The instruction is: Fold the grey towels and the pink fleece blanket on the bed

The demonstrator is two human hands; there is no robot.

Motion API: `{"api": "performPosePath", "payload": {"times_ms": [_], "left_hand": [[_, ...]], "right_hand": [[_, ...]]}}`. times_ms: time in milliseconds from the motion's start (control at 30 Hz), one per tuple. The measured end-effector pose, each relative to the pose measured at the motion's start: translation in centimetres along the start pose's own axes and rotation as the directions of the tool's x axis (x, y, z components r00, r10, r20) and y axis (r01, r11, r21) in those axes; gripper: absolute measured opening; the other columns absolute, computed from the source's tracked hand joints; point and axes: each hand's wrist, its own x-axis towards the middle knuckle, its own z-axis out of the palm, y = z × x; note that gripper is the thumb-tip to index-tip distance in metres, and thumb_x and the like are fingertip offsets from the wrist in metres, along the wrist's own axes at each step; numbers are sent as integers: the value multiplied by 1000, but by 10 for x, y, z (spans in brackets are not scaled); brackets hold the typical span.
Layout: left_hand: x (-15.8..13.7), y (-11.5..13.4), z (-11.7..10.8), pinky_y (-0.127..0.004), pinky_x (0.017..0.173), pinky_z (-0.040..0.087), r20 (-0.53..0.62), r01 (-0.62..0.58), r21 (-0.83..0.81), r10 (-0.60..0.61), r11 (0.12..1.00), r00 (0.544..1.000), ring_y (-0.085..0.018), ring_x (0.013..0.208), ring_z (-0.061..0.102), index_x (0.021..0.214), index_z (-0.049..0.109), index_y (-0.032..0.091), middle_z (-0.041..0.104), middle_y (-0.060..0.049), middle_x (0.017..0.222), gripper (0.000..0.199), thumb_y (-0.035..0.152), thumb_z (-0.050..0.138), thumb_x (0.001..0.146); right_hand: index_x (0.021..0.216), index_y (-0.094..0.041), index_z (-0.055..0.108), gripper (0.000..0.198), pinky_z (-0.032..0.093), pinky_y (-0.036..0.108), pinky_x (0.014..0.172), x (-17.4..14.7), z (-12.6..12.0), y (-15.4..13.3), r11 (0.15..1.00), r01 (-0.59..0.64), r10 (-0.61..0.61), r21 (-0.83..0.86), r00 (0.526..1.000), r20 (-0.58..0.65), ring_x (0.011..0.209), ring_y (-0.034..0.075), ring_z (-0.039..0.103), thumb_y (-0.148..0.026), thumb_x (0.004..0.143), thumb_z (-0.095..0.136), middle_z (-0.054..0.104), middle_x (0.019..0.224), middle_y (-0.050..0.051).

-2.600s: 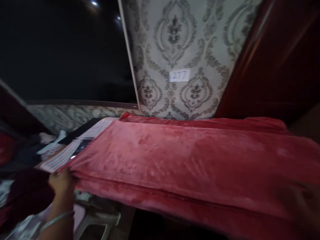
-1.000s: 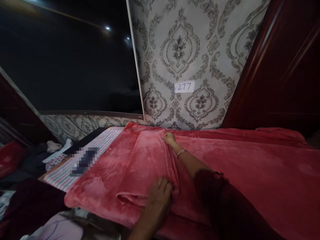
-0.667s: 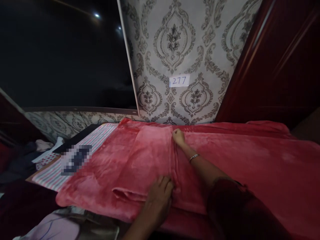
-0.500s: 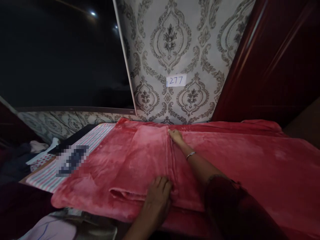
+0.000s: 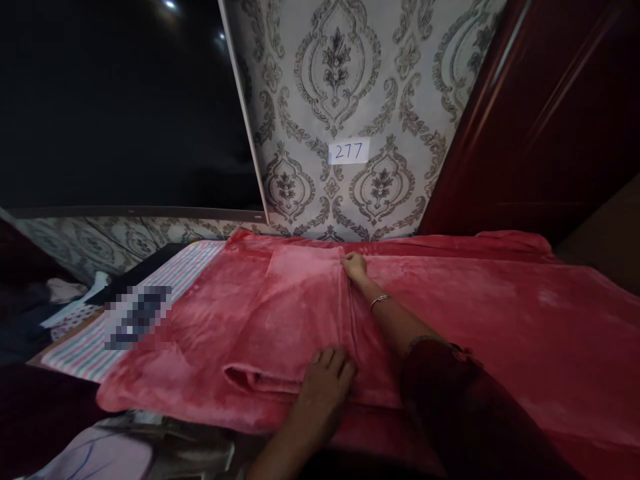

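Observation:
A plush red-pink blanket lies spread out, with its left part folded over into a layered flap. At the far corner of the flap's right edge, my right hand is closed in a pinch on the fabric; a thin bracelet circles that wrist. My left hand grips the near end of the same edge, its fingers curled over the cloth and its thumb hidden. Between the hands, the flap's edge runs nearly straight. The fold's front end gapes a little, left of my left hand.
A striped cloth sticks out from under the blanket on the left, with a pixelated dark object on it. Behind are a large dark screen, patterned wallpaper with a "277" label, and a glossy dark-red panel.
Both hands have shifted slightly right with the flap's edge between them. Their hold on the blanket looks the same. The camera view has also moved a little.

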Motion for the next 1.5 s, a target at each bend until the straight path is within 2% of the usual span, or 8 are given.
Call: {"api": "performPosePath", "payload": {"times_ms": [300, 533, 733, 867, 967, 1267, 1367, 1500], "left_hand": [[0, 10, -10, -43, 87, 50, -47, 67, -86, -71, 994, 996, -28, 105, 56, 117, 61, 16, 64, -14, 121, 35, 8, 55, 83], [0, 18, 3, -41, 81, 49, -19, 19, -77, -21, 997, 1000, -25, 97, 57, 113, 62, 15, 67, -13, 116, 28, 9, 54, 87], [1, 21, -5, -41, 86, 48, -56, 2, -83, -6, 997, 998, -26, 99, 59, 114, 62, 15, 68, -11, 116, 26, 10, 50, 92], [6, 29, -6, -40, 84, 48, -112, 37, -123, -51, 992, 992, -25, 100, 58, 121, 60, 15, 67, -11, 114, 29, 12, 49, 94], [8, 35, 1, -39, 79, 48, -39, 52, -60, -55, 997, 998, -24, 95, 58, 115, 61, 16, 68, -10, 108, 23, 13, 54, 94], [7, 34, -9, -37, 82, 49, -29, 15, -86, -17, 996, 999, -24, 96, 59, 110, 63, 13, 68, -10, 105, 20, 20, 50, 97], [15, 34, -12, -36, 80, 49, -60, 29, -97, -35, 995, 998, -22, 92, 60, 106, 64, 14, 68, -8, 99, 20, 21, 46, 99], [20, 39, -16, -36, 84, 49, -211, 18, -105, -40, 994, 977, -22, 97, 60, 106, 64, 13, 67, -11, 104, 23, 24, 44, 100]], "right_hand": [[94, -18, 64, 13, 40, 23, 71, -5, 2, -3, 999, 27, -25, -30, 998, 64, 85, 17, 62, -17, 80, 63, 70, 94, 5], [91, -16, 64, 9, 41, 24, 74, -13, -9, 0, 999, 20, -16, -48, 996, 84, 85, 17, 63, -18, 83, 59, 70, 93, 7], [110, -16, 62, 38, 46, 28, 80, -36, -19, 4, 996, 76, -70, -39, 989, 134, 92, 22, 64, -30, 76, 72, 70, 103, 9], [125, -15, 57, 52, 48, 30, 86, -56, -23, 10, 991, 134, -132, -5, 982, 137, 102, 24, 64, -19, 74, 67, 70, 114, 11], [128, -15, 56, 52, 49, 31, 90, -64, -26, 13, 987, 157, -159, 25, 978, 131, 106, 24, 64, -17, 76, 60, 68, 119, 12], [145, -15, 46, 84, 45, 45, 104, -124, -54, 40, 945, 187, -254, 269, 936, 244, 119, 31, 58, -42, 69, 71, 60, 135, 14], [143, -19, 50, 85, 44, 44, 105, -156, -70, 51, 920, 97, -239, 380, 907, 346, 123, 30, 55, -51, 67, 73, 61, 134, 9], [141, -19, 54, 85, 53, 37, 86, -182, -91, 46, 875, -136, -161, 465, 823, 544, 102, 26, 63, -46, 62, 75, 68, 118, 6]]}}
